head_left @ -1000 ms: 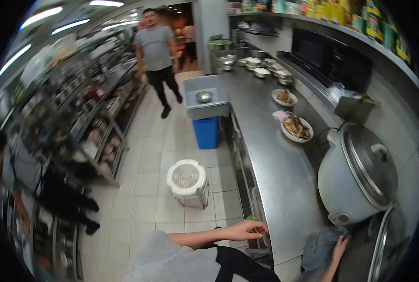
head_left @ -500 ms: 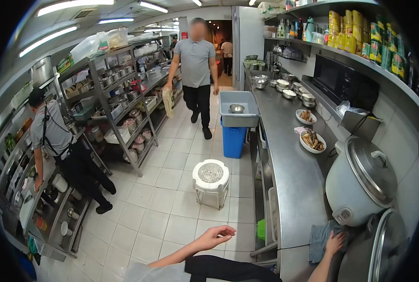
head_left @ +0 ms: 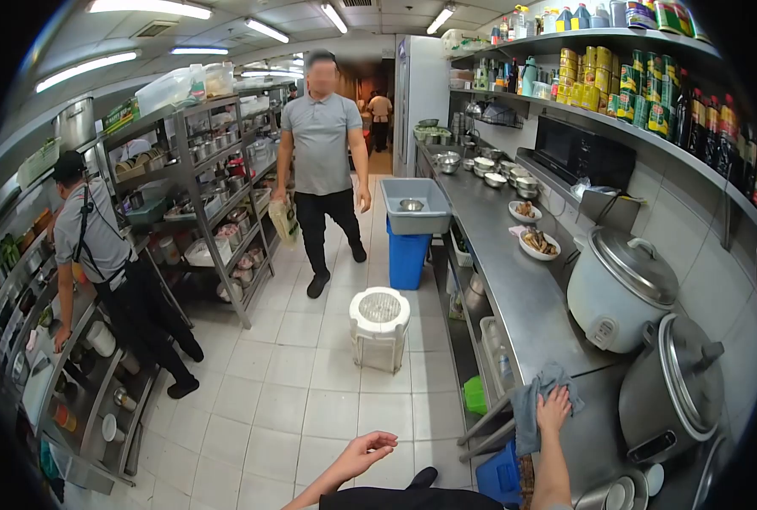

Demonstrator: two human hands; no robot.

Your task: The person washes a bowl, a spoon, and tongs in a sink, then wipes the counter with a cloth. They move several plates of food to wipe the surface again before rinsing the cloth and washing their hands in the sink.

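My right hand presses down on a grey-blue cloth, fingers over it, at the front edge of the steel counter. Part of the cloth hangs over that edge. A white rice cooker with a metal lid is beyond the hand, and a dark grey cooker stands to its right. My left hand hovers above the tiled floor with loosely bent fingers, and nothing shows in it.
A white stool stands on the floor ahead. Behind it a grey tub rests on a blue bin. A person walks up the aisle carrying a bag; another person bends over the left shelves. Plates of food sit on the counter.
My right hand has drawn the cloth back and left to the counter's front edge. The walking person has come closer. My view has shifted, showing more of the dark cooker.
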